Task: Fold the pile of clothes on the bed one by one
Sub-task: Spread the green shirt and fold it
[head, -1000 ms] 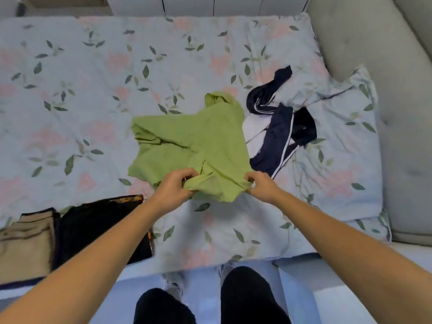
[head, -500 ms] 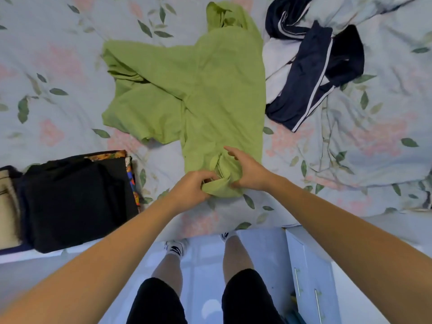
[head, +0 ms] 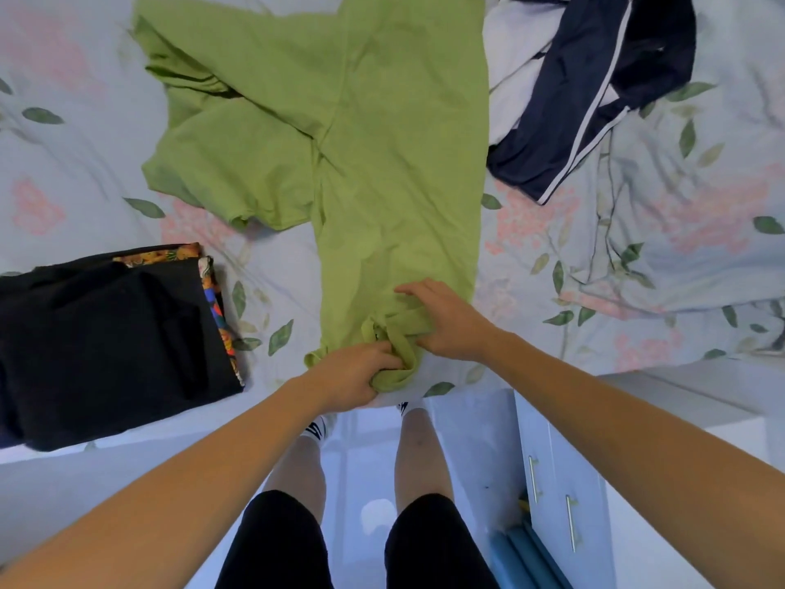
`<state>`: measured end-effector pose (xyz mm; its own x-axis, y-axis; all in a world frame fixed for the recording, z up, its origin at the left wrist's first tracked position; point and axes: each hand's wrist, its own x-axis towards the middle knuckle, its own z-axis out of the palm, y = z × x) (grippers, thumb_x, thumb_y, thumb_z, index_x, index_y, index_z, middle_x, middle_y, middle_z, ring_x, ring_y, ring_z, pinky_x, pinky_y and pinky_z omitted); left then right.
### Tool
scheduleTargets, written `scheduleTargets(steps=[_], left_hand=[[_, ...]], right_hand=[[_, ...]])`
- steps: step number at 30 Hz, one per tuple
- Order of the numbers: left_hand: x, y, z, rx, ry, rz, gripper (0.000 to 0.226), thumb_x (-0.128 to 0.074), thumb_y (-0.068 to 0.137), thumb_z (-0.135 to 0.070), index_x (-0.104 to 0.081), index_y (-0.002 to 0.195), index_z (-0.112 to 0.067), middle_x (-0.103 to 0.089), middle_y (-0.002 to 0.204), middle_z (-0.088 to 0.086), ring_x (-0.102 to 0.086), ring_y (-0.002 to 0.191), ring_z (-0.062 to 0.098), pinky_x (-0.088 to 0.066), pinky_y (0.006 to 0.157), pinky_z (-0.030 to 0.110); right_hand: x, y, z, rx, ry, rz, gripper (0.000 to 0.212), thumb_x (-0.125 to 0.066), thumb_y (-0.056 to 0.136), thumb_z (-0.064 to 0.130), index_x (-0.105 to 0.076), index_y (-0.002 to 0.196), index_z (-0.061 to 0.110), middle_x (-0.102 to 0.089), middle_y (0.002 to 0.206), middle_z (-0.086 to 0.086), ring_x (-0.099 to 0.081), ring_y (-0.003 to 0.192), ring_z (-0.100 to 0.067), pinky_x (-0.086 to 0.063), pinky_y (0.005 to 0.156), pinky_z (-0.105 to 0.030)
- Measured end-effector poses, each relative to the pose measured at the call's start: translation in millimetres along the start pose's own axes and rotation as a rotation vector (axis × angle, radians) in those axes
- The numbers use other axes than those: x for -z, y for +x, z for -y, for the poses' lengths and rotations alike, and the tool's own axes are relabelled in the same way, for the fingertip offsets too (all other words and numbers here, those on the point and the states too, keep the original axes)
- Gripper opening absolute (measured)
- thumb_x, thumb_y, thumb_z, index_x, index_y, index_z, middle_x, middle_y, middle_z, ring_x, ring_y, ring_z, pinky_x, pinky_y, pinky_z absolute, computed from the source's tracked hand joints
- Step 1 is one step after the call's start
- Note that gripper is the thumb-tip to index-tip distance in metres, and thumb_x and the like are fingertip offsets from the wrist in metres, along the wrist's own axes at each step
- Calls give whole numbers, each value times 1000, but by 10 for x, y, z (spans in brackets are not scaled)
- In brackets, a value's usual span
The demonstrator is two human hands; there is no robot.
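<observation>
Left hand (head: pixel 354 371) grips the green shirt's (head: pixel 382 133) bunched hem; right hand (head: pixel 446 320), seemingly flat, presses beside it; tugging could skew the shirt.

Bare floral sheet of the bed (head: pixel 76 172) lies open left of the green garment (head: pixel 382 163), and a narrower strip runs between that garment and the folded black stack (head: pixel 106 342) at the near left edge. On the right, the navy and white clothes (head: pixel 594 91) touch the garment's side, with the rumpled pillow (head: pixel 688 231) just beyond, crowding that flank. Below the bed edge, a drawer cabinet (head: pixel 565 495) stands close beside the right leg.
</observation>
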<state>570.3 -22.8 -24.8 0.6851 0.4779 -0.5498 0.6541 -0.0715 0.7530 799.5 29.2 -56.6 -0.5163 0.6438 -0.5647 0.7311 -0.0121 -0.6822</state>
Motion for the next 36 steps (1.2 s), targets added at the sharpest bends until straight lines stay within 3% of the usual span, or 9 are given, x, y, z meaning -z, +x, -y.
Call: scheduleTargets(steps=[4, 8, 11, 15, 20, 25, 29, 33, 36], left_hand=[[-13, 1, 43, -16, 33, 44, 33, -58, 90, -14, -72, 118, -21, -59, 127, -11, -57, 100, 14, -34, 62, 20], [-19, -104, 79, -29, 80, 97, 57, -35, 81, -43, -74, 116, -20, -63, 126, -9, -58, 111, 18, -50, 75, 38], [-99, -184, 134, -14, 104, 50, 47, -41, 82, -22, -71, 118, -25, -59, 130, -12, -57, 115, 19, -51, 72, 40], [-279, -274, 185, 96, 73, 14, 45, -54, 84, -3, -65, 121, -26, -54, 125, -10, -56, 110, 17, -37, 66, 31], [-483, -360, 226, 209, 45, 207, 53, -62, 95, -23, -53, 147, -30, -53, 147, -13, -49, 135, 13, -43, 103, 29], [-250, -216, 229, 225, 26, -69, 41, -57, 98, -28, -58, 139, -32, -63, 135, -13, -58, 125, 12, -47, 100, 29], [472, 52, 309, 187, 11, -457, 45, -59, 96, -30, -55, 141, -27, -61, 133, -6, -56, 124, 18, -48, 102, 40], [1486, 346, 480, 234, 24, -804, 53, -66, 95, -21, -51, 146, -19, -59, 136, 5, -53, 128, 25, -46, 104, 40], [2187, 509, 667, 304, 115, -882, 60, -68, 93, -21, -47, 149, -15, -55, 137, 11, -49, 130, 31, -45, 105, 44]], right_hand=[[-79, 232, 166, 29, -120, 210, 98, -75, 83, 12, -21, 162, 37, -53, 138, 1, -46, 124, -24, -45, 101, -39], [-98, 239, 302, 14, -271, 381, 64, -63, 80, 4, -54, 136, 33, -62, 102, -2, -56, 95, -25, -53, 81, -47], [-48, 106, 305, 3, -253, 335, 35, -61, 77, 1, -57, 103, 23, -62, 89, -1, -56, 84, -25, -52, 73, -47], [-54, -240, 159, -57, -231, 339, 29, -69, 75, 5, -51, 87, 23, -57, 83, 2, -54, 80, -25, -43, 66, -37], [-103, -581, 127, -220, -315, 640, 52, -81, 83, 28, -62, 132, 22, -63, 126, 2, -59, 112, -22, -44, 84, -28], [-16, -384, 181, -90, -262, 143, 39, -71, 89, 30, -62, 126, 20, -64, 118, 1, -55, 115, -23, -49, 95, -43], [354, 144, 310, -58, -256, -195, 40, -67, 93, 27, -59, 132, 19, -56, 128, 1, -49, 122, -23, -48, 98, -44], [894, 787, 440, -65, -248, -330, 48, -63, 96, 25, -52, 143, 19, -50, 140, 0, -44, 130, -23, -46, 103, -46], [1256, 1274, 515, -47, -292, -355, 58, -63, 96, 25, -44, 150, 18, -42, 153, -3, -37, 139, -25, -43, 110, -47]])
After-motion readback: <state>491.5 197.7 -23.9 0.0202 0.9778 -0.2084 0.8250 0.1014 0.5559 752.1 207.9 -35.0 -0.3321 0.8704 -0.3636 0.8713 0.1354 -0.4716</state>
